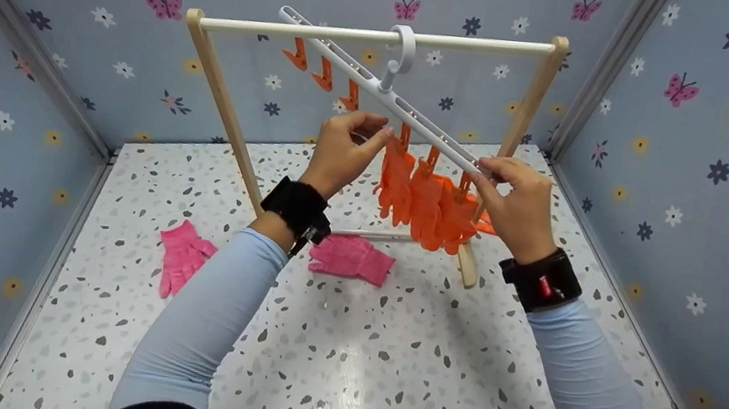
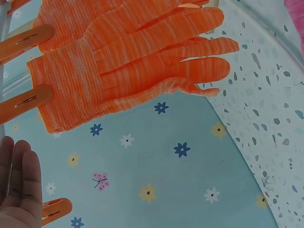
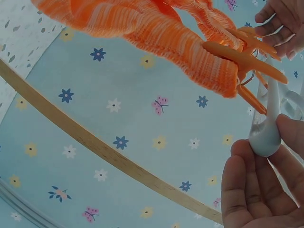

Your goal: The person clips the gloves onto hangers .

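Fingers (image 3: 235, 187) of my right hand (image 1: 522, 207) pinch one end of the white hanger (image 1: 381, 91); those of my left hand (image 1: 343, 150), loosely extended, are just beside a clip (image 1: 404, 135). Orange gloves (image 1: 429, 205) hang clipped beneath the hanger, which hooks over the rack's (image 1: 223, 106) rod (image 1: 485, 45). Pink gloves (image 1: 348, 257) lie on the surface (image 1: 350, 333) below.

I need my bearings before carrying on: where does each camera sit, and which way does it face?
Head: worn on the head, facing forward and down at the hanger on the rack; left hand, right hand and sleeves show.
Left wrist: worn there, facing the orange gloves and wall; the left hand's fingers show at lower left.
Right wrist: worn there, facing the hanger's end; the right hand grips it, the left hand shows at upper right.
Both wrist views share the orange gloves and clips.
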Tool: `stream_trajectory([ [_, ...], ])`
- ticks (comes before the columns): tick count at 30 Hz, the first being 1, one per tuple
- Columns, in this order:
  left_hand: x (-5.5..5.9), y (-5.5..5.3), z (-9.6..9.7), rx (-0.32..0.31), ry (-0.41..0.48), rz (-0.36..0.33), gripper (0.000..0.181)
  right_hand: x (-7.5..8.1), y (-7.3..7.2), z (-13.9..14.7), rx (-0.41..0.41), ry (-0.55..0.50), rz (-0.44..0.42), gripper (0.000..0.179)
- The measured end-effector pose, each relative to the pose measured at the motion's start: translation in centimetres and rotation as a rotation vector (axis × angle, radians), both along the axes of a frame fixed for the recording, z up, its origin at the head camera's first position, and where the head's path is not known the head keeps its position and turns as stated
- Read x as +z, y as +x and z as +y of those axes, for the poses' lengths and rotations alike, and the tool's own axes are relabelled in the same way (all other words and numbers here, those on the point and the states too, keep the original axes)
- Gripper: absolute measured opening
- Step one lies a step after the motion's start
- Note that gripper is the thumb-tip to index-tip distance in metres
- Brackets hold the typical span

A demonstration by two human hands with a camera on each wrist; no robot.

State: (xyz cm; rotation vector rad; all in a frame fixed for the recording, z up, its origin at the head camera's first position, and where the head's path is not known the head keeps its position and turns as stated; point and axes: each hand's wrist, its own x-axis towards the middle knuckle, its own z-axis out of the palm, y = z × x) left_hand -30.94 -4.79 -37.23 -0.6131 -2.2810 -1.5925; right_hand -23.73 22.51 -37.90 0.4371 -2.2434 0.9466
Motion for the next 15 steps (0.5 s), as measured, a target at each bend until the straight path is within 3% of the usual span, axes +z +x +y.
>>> stream_trajectory([
  [5,0.4,0.4,0.1,0.040,-0.018,0.058,0.027,-0.3,0.2,-0.4,0.002,0.001,0.000,0.019],
  [15,1.3,1.3,0.5,0.061,-0.144,0.266,0.027,-0.8,1.0,-1.1,0.024,0.025,0.030,0.020],
])
